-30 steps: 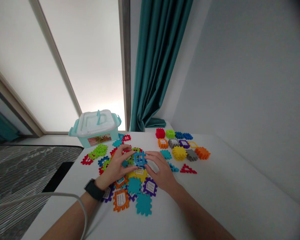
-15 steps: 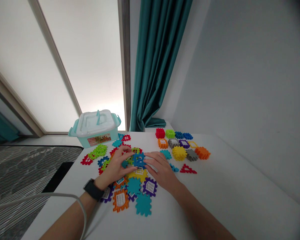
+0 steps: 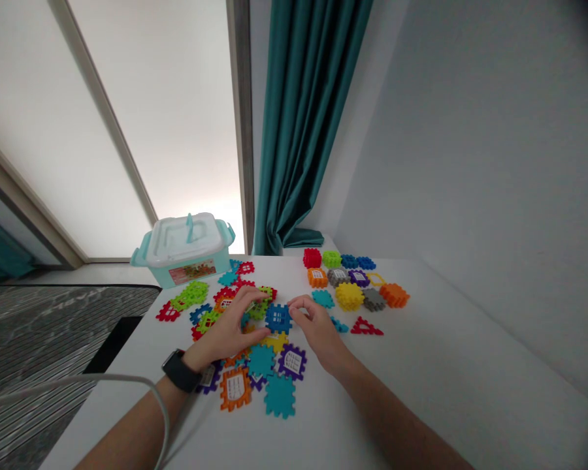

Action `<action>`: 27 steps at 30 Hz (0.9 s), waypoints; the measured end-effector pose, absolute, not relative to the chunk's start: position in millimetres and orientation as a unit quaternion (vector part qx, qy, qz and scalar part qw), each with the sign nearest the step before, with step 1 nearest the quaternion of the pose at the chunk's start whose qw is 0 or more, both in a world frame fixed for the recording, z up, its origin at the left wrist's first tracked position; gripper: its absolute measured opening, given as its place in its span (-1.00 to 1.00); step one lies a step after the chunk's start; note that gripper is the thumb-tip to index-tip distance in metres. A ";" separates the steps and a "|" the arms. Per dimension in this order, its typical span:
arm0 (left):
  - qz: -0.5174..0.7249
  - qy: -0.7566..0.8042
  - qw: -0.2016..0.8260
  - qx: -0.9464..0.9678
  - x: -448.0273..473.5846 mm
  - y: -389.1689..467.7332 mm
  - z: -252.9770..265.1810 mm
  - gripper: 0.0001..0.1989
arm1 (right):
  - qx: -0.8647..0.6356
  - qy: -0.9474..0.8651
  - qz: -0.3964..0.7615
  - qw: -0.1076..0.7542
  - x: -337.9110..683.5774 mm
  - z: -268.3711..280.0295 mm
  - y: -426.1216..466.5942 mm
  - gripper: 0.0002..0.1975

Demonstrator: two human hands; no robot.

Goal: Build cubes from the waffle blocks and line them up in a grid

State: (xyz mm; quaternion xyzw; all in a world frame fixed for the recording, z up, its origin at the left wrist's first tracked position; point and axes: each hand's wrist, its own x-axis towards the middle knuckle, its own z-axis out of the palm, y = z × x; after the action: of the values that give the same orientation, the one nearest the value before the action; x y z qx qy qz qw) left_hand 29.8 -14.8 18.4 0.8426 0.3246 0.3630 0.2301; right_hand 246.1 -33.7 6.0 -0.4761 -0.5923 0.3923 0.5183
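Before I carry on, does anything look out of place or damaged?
The interlocking pieces show no clear damage. The pale cable stands out: it loops in front of the left forearm, so it looks in the way and might snag.

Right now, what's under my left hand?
Beside your left hand, a lime piece and a purple piece by the watch peek out; whatever the hand itself covers can't be seen.

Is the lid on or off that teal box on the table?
On: the white lid covers the whole top of the teal box. Whether it's latched, I cannot tell.
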 end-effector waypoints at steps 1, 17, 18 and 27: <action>0.359 0.321 0.216 0.849 30.0 -15.4 17.1 -0.43 | -0.489 -0.573 0.411 0.513 246.3 7.9 -33.9 -0.78; 0.353 0.322 0.169 0.862 29.7 -16.2 15.1 -0.55 | -0.474 -0.528 0.500 0.496 246.9 9.2 -36.4 -0.78; 0.353 0.321 0.169 0.862 29.5 -16.3 15.3 -0.55 | -0.472 -0.533 0.500 0.494 247.5 8.0 -36.2 -0.78; 0.355 0.324 0.147 0.864 29.7 -14.5 7.9 -0.57 | -0.449 -0.699 0.291 0.474 260.4 4.2 -28.9 -0.85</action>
State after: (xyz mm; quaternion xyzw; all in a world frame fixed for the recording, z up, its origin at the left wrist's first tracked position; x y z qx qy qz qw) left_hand 29.7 -14.5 7.9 0.8643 0.3245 0.3551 0.1470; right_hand 260.4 -28.9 4.2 -0.4488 -0.6992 0.2911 0.4744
